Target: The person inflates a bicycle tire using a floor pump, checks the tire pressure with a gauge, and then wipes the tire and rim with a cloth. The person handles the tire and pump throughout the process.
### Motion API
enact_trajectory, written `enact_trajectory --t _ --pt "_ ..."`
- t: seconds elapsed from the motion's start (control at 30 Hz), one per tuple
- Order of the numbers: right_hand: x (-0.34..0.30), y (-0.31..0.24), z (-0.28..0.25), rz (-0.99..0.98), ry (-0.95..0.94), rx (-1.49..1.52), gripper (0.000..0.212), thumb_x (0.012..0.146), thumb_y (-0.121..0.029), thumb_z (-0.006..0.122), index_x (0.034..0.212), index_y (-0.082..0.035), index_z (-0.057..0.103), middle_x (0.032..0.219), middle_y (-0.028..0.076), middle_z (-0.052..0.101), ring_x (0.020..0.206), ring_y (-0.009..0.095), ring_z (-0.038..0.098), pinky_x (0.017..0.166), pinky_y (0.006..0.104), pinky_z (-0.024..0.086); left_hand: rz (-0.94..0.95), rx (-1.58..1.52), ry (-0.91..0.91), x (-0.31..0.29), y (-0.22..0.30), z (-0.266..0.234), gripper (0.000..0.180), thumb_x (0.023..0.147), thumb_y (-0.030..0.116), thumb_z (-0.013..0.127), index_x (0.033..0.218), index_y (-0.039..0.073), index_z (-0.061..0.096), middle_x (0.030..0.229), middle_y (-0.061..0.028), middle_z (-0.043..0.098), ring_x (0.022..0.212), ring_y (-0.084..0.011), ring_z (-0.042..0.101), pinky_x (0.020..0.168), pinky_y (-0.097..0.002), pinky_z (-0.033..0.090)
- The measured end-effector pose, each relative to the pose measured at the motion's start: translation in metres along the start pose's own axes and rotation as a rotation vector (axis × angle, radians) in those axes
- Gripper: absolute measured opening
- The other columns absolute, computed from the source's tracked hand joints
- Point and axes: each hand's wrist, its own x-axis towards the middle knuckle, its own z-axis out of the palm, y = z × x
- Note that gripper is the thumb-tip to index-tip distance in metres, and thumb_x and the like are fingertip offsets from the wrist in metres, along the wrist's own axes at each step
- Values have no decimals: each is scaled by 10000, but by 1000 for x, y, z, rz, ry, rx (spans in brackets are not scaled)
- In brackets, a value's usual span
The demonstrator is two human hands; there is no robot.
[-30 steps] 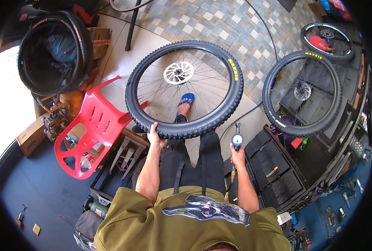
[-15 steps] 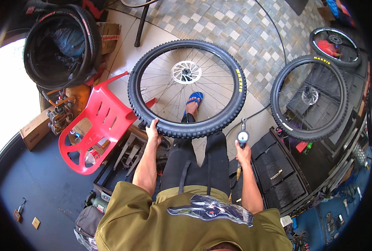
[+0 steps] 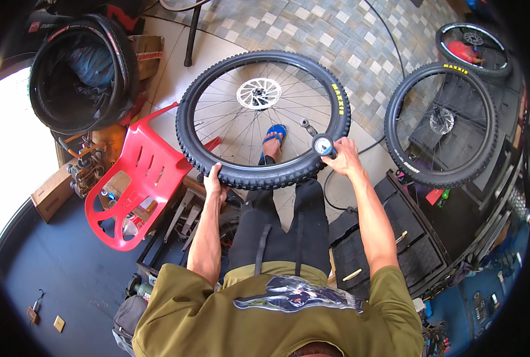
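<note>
The left hand (image 3: pixel 215 181) grips the near edge of a knobby-tyred bicycle wheel (image 3: pixel 258 94) in front of the person, apparently to steady it; the right hand (image 3: pixel 346 156) clasps a tyre-inflator gauge (image 3: pixel 323 144) over its near-right side (dial up, presumably for easy reading).

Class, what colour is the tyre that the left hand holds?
The tyre is black, showing best in the head view.

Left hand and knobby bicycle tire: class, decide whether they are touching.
Touching: the head view shows the left hand gripping the near edge of the knobby bicycle tire, thumb overlapping it.
</note>
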Motion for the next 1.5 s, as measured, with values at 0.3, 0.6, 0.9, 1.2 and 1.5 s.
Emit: enact_trajectory --t 0.3,0.6,0.9,1.2,1.5 --pt "-105 46 31 494 302 686 587 788 -299 867 1238 24 670 1084 192 713 1020 330 650 909 437 548 -137 56 -39 -87 -26 -21 563 898 291 754 1359 126 475 1101 -105 671 848 -290 740 634 -513 648" --pt "-246 44 72 917 272 1004 460 832 -160 859 1195 -29 608 1013 89 660 815 181 692 577 328 572 -143 342 -43 -142 -26 -43 482 918 316 734 1293 91 533 1045 -91 676 879 -260 728 705 -485 647" --pt "-232 51 104 842 131 342 541 846 -326 789 1273 -67 583 1131 271 637 1116 469 611 965 537 517 -132 625 11 -145 -4 -34 798 868 489 812 1450 113 416 1300 -134 619 1090 -314 689 821 -585 608" --pt "-228 50 104 848 122 345 586 864 -338 794 1344 -103 553 1162 250 627 1138 460 614 974 527 516 -216 668 -140 -129 25 -46 647 945 547 717 1399 138 504 1213 -62 684 1100 -249 699 867 -518 563" --pt "-227 47 105 880 152 333 575 869 -332 798 1338 -113 546 1190 224 619 1155 447 610 969 529 521 -230 506 -123 -123 15 -48 607 908 396 769 1399 148 512 1181 -57 698 1023 -238 715 856 -500 577"
